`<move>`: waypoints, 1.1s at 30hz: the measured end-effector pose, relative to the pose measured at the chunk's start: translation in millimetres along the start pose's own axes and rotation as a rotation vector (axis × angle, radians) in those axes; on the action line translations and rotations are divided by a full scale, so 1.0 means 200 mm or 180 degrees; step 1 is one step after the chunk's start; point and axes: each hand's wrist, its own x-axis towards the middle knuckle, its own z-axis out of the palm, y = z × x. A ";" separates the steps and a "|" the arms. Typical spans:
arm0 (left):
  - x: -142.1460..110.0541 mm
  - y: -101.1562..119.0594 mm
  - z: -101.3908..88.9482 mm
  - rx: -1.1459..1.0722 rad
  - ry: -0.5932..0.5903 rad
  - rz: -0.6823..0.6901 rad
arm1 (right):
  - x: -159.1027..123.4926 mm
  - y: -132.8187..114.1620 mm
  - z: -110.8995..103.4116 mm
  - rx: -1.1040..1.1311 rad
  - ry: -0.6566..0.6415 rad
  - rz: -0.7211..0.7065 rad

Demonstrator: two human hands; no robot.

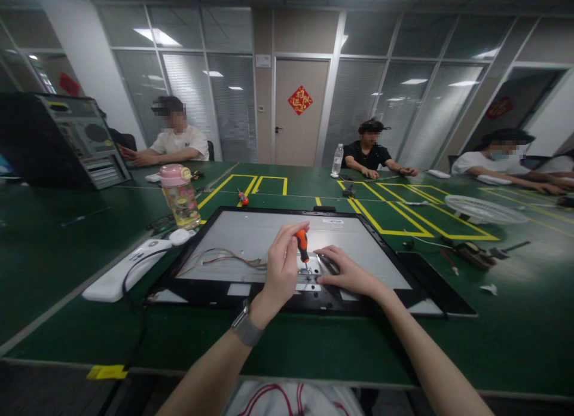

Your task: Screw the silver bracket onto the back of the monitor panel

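A large flat display panel [376, 254] with a black frame and a grey metal back lies on the green table before me. My left hand [283, 260], with a watch on its wrist, is closed around an orange and black screwdriver [303, 244]. The screwdriver stands nearly upright, its tip down at a small metal bracket [309, 286] near the panel's front edge. My right hand [352, 271] rests just right of the tip, thumb and fingers apart on the panel's back. Thin coloured wires [228, 256] run across the panel to the left of my hands.
Left of the panel are a white power bank-like box [128, 269], a black cable [134, 266] and a pink-lidded bottle [179, 195]. A black phone-like slab [434, 284] lies to the right. A computer case [67, 141] stands far left. Several people sit across the table.
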 end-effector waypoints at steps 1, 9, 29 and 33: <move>0.00 0.00 0.00 -0.0009 -0.0007 -0.0008 | 0.00 0.00 0.00 -0.0009 0.0005 -0.0004; 0.00 0.01 0.01 0.0423 0.0174 -0.0026 | 0.00 0.01 0.00 0.0001 0.0011 -0.0001; 0.01 0.01 0.00 0.0120 0.0213 -0.0177 | 0.00 0.00 0.00 -0.0007 -0.0012 0.0015; 0.01 0.02 0.01 0.0461 0.0521 -0.0015 | 0.00 0.00 0.00 0.0003 -0.0015 -0.0002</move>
